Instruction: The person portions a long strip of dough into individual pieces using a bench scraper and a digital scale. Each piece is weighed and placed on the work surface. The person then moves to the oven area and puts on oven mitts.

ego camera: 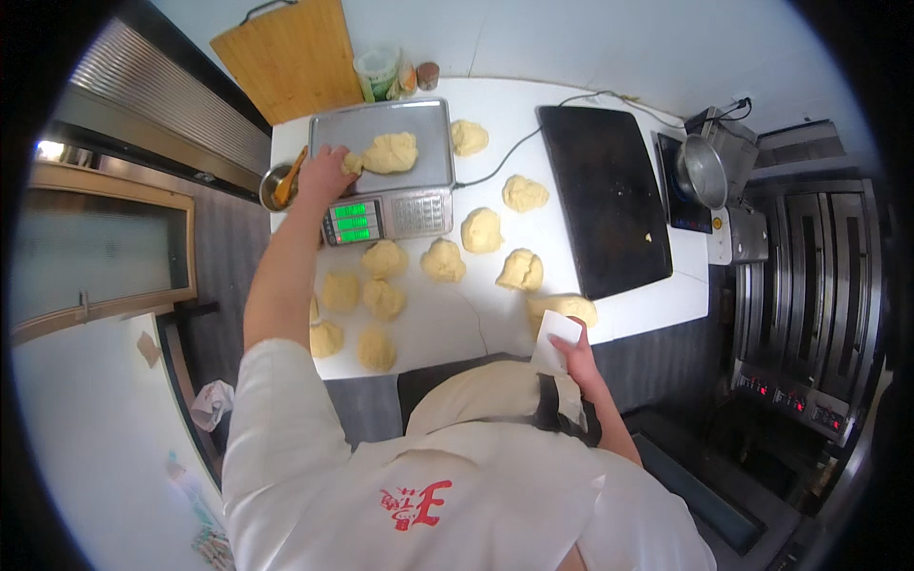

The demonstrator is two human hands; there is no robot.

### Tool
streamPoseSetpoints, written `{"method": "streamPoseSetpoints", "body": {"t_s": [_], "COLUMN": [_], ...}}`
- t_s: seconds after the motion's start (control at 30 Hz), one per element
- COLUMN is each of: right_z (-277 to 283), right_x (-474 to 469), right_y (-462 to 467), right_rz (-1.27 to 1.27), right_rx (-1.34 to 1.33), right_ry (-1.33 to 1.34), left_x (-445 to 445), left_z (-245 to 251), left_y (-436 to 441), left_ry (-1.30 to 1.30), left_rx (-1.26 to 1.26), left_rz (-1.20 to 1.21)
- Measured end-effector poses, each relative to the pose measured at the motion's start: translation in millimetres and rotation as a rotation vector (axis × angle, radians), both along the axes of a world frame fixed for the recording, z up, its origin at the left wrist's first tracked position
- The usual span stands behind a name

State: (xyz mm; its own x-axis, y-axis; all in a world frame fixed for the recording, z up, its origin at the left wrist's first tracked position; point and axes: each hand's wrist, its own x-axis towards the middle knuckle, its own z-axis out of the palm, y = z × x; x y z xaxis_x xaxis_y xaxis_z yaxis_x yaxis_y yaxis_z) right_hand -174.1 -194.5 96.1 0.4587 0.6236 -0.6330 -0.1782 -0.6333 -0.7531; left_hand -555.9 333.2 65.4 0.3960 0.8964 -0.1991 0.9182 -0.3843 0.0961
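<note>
My left hand reaches over the steel pan of a digital scale and pinches a small bit of dough. Right beside that bit, a larger dough lump lies on the pan; I cannot tell whether the two are joined. The scale's green display is lit. In my right hand is a white plastic dough scraper, held near the table's front edge. Just beyond the scraper, partly hidden by it, rests a larger piece of dough. Several dough portions are spread over the white table.
A black board lies on the right, near a metal bowl on a hot plate. A small pot with an orange-handled utensil stands left of the scale. A wooden cutting board leans behind. A cable crosses the table.
</note>
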Motion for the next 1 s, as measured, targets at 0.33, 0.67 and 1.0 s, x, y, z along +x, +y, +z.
{"method": "streamPoseSetpoints", "body": {"t_s": [0.33, 0.67, 1.0], "right_z": [6.5, -44.1, -114.6], "right_x": [16.1, 6.6, -46.4], "right_y": [11.4, 23.4, 39.8], "right_rz": [-0.030, 0.556, 0.859], "right_rx": [0.058, -0.102, -0.158], "right_ry": [0.122, -0.196, -0.674], "left_x": [67.4, 174.7, 175.0], "left_z": [31.3, -66.1, -85.7], "left_y": [-248.5, -434.5, -446.5], "left_ry": [-0.590, -0.361, -0.274], "left_rx": [0.140, -0.573, -0.494], "left_rz": [0.191, -0.067, -0.113]}}
